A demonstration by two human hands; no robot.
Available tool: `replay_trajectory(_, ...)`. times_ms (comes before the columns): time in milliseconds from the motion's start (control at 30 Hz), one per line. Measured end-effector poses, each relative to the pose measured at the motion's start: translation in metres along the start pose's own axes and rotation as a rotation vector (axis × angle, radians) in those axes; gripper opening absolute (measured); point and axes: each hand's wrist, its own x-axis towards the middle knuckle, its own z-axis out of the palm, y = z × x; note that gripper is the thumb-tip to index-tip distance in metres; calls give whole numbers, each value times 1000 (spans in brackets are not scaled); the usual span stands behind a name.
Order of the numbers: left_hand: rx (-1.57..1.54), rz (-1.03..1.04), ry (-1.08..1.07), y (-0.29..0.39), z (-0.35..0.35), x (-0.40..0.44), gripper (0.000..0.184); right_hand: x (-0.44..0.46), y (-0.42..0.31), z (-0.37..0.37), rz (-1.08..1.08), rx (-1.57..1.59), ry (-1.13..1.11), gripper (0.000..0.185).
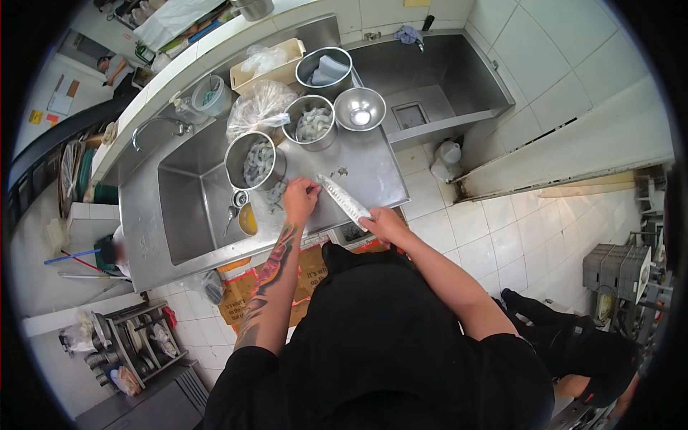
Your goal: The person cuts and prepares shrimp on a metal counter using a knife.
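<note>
My right hand (pixel 387 226) is wrapped round the handle end of a knife (pixel 344 198), whose long pale blade has a row of oval marks and points away from me over the steel counter (pixel 380 172). My left hand (pixel 301 199) is closed in a pinch just left of the blade tip; whatever is between its fingers is too small to make out. Beside it, a few grey peeled shrimp (pixel 275 192) lie on the counter. More shrimp fill a steel pot (pixel 256 161) behind them and a second steel pot (pixel 312 123). Small dark scraps (pixel 340 172) lie near the blade.
A steel bowl (pixel 360 110), another pot (pixel 324 72) and a clear plastic bag (pixel 261 107) stand behind. Sink basins (pixel 190 208) lie left and back right. A small yellow-filled bowl (pixel 248 219) sits near the front edge. A person in black (pixel 573 344) is behind at right.
</note>
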Motion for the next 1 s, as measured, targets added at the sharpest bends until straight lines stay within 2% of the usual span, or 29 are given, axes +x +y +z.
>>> replay_trajectory(100,-122,-91,-3,4,1,-3,8,-3,9,3,-33,38,-25,42)
replay_trajectory(167,-117,-73,6,2,3,-4,8,0,15,4,-71,32,-22,39)
replay_trajectory(333,-116,-64,31,-5,8,-8,8,-2,1,2,-3,8,-27,39)
replay_trajectory(433,-123,-125,49,0,10,-8,8,-10,8,3,-25,34,-64,40)
replay_trajectory(500,-172,-248,51,3,11,-9,10,-16,8,2,0,32,-69,40)
replay_trajectory(1000,-192,-403,85,7,17,-11,17,-21,12,3,59,68,-109,43)
